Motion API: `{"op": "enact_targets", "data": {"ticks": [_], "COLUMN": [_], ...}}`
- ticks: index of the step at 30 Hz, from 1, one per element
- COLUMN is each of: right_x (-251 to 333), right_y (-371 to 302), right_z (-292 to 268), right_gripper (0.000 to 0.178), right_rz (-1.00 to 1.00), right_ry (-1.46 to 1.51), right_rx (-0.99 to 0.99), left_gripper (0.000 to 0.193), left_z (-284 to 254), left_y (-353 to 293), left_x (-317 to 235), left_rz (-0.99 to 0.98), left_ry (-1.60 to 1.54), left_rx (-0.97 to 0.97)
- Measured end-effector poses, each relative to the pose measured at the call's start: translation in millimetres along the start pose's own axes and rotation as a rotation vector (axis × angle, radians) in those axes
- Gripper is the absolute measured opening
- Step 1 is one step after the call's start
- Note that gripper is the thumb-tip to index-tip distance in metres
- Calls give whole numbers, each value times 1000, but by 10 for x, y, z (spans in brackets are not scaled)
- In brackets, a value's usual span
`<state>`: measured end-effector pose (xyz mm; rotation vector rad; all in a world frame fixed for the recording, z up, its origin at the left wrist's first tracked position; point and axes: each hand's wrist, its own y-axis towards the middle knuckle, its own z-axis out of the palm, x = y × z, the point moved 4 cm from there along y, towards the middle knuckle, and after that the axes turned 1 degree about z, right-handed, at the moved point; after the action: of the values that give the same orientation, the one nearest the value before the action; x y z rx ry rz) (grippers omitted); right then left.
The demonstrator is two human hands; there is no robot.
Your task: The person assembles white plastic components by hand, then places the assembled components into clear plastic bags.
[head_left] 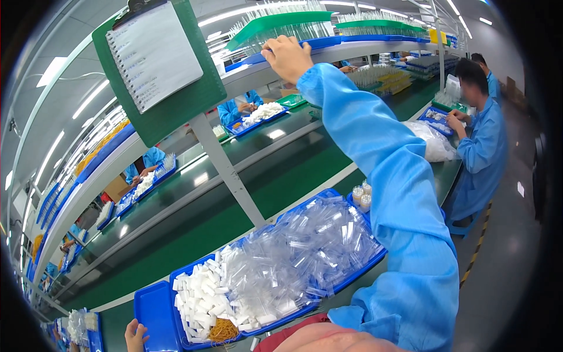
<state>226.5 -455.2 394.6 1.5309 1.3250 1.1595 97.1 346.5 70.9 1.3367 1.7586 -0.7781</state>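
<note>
One long, vivid-blue tray [324,43] at the right hand [288,57], grip unclear; left hand [135,337] loosely parted.

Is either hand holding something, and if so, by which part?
No held thing shows in the left hand. The right hand is at the raised blue tray, but whether its fingers grip anything cannot be told.

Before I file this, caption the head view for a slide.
Right hand raised at an overhead blue tray, left hand beside a lower tray, clear plastic pieces heaped nearby.
</note>
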Motion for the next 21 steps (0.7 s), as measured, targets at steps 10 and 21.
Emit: {"op": "enact_targets", "data": {"ticks": [10, 21], "right_x": [-180, -466], "right_y": [399, 886], "right_z": [-594, -780], "right_gripper": [21, 15], "right_rz": [-483, -335], "right_ry": [-229, -568], "right_rx": [-487, -178], "left_gripper": [48, 48], "left_z": [-402, -175], "left_y": [-291, -794], "left_x": [301, -245], "left_rz": [-35, -81], "left_ry": [-50, -31], "left_rx": [-113, -87]}}
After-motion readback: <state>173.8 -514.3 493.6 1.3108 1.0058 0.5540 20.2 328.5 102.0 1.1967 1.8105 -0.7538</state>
